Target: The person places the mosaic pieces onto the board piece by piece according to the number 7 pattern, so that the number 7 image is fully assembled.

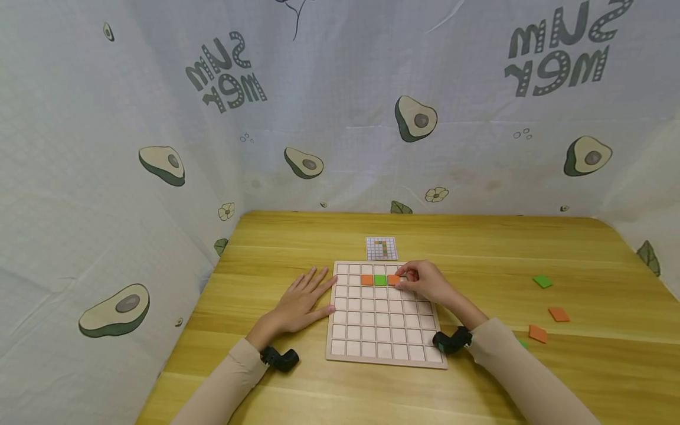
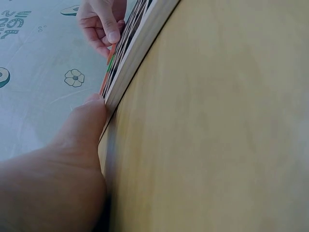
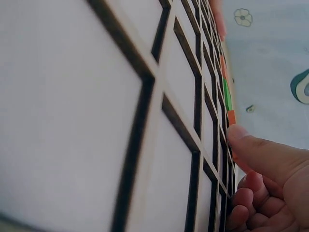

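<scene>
A pale wooden grid board lies on the table. In its second row from the far side sit an orange tile and, right of it, a green tile. My right hand pinches another orange tile between thumb and fingers, at the cell just right of the green one; in the left wrist view this tile looks slightly tilted. My left hand lies flat on the table, fingers spread, its thumb and a fingertip touching the board's left edge. Whether the pinched tile is fully seated I cannot tell.
A small card printed with a coloured grid pattern lies just beyond the board. Loose on the right side of the table are a green tile, two orange tiles, and another green one partly behind the right sleeve. A printed curtain hangs behind.
</scene>
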A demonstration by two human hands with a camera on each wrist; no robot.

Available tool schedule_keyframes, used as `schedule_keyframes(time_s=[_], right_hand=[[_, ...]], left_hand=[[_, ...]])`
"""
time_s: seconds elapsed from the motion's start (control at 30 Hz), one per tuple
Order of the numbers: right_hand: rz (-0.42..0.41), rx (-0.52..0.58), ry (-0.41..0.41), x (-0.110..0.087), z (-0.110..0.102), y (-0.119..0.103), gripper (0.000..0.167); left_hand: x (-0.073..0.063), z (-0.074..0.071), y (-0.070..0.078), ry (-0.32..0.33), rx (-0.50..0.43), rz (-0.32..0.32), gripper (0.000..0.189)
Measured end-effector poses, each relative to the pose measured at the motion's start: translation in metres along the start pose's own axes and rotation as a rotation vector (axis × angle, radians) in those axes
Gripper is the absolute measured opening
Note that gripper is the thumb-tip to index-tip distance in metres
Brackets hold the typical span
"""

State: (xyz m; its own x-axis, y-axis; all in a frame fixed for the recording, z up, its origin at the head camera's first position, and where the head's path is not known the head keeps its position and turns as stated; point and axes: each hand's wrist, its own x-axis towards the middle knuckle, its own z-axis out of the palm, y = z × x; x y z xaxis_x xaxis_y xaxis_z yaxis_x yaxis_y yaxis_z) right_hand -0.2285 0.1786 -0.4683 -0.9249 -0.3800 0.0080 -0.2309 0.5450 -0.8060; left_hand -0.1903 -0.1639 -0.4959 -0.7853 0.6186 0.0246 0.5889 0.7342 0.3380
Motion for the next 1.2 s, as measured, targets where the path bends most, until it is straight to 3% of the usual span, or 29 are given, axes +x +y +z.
schedule_keyframes(time_s=[0.67, 1.2], right_hand=[[0.009, 0.013, 0.012, 0.0006, 0.0024, 0.0018, 0.019], [0.066, 0.022, 0.024, -0.0009, 0.0024, -0.0037, 0.022]], left_hand=[[-0.0002, 0.0015, -0.0013, -0.002, 0.007, -0.001, 0.07], [0.0006, 0.001, -0.001, -0.005, 0.007, 0.002, 0.07]])
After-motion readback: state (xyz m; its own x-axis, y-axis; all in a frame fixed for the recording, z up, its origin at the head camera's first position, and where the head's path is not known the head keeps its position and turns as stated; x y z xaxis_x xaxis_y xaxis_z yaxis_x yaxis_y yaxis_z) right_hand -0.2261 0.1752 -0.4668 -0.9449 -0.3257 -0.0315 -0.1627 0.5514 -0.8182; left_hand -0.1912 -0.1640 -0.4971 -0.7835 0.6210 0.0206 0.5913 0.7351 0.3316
